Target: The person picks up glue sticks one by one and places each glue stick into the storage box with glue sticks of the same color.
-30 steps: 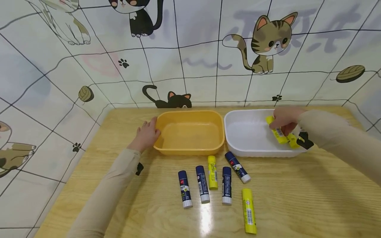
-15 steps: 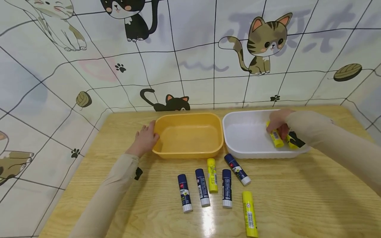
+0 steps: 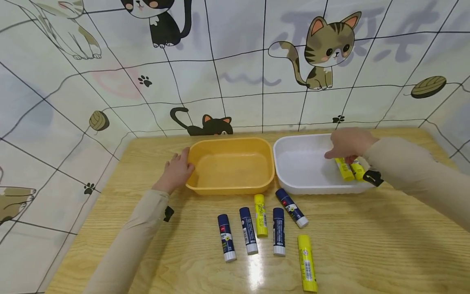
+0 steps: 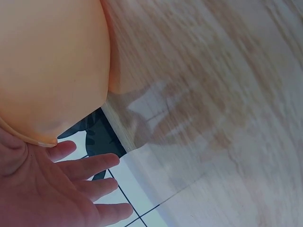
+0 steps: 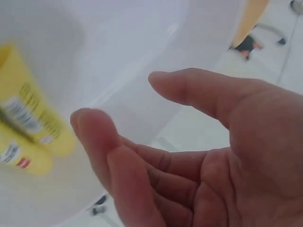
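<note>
Two yellow sticks (image 3: 344,169), tubes by shape: side by side in the right part of the white tray (image 3: 301,163).
One right hand (image 3: 349,143): above that pair, thumb and fingers parted with nothing between them; released.
One orange tray (image 3: 231,173): just left of the white one.
One left hand (image 3: 177,171): at the orange tray's left rim, touching it, fingers extended, not clenched.
Four navy sticks (image 3: 278,231), white at the near ends: on the table (image 3: 367,245), near side of the trays; the rightmost lies slanted just before the white tray.
Two loose yellow sticks (image 3: 307,263): on the table, the far one between navy neighbours, the near one farther right.
Hazards, by judgement: round bodies could roll if knocked; a low pass of the right sleeve (image 3: 407,171) might start the nearer yellow one. Tight spacing could let fingers nudge a navy neighbour. Uneven pressure from the left hand could tip or slide the orange tray.
</note>
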A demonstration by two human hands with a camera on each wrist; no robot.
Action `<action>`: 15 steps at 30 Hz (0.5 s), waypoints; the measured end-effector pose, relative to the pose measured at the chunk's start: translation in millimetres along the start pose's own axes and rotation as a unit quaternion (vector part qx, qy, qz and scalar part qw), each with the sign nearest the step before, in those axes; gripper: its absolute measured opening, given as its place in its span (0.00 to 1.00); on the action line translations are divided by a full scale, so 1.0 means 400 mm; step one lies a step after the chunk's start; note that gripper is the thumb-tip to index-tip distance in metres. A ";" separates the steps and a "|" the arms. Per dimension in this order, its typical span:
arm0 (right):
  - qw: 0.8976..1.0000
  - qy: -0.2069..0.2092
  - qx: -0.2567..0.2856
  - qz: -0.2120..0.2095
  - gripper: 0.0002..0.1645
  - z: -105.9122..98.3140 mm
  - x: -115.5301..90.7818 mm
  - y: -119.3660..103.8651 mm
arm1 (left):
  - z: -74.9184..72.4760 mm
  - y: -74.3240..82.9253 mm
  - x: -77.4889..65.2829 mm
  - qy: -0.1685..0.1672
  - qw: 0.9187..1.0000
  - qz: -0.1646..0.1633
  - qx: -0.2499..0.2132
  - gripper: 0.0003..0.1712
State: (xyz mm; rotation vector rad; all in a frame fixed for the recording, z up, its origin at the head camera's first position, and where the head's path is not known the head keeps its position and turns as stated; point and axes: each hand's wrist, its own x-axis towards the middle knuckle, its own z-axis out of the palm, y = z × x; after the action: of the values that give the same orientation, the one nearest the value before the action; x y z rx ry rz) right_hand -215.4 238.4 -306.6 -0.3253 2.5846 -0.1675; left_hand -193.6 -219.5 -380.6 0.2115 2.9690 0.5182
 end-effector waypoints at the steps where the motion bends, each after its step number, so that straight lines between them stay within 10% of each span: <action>1: 1.000 0.010 -0.013 -0.009 0.23 0.003 -0.013 -0.012 | -0.002 0.001 -0.001 0.000 1.000 -0.001 0.001 0.33; 15: 0.970 0.188 -0.100 -0.117 0.20 0.075 -0.118 -0.123 | 0.000 -0.006 0.002 0.000 1.000 0.002 0.001 0.33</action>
State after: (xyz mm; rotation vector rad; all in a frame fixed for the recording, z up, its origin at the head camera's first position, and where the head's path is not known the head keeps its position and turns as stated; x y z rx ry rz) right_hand -150.9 201.9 -300.1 -0.7375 2.9381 -0.0543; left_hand -194.7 -221.5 -381.4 0.2172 2.9700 0.5173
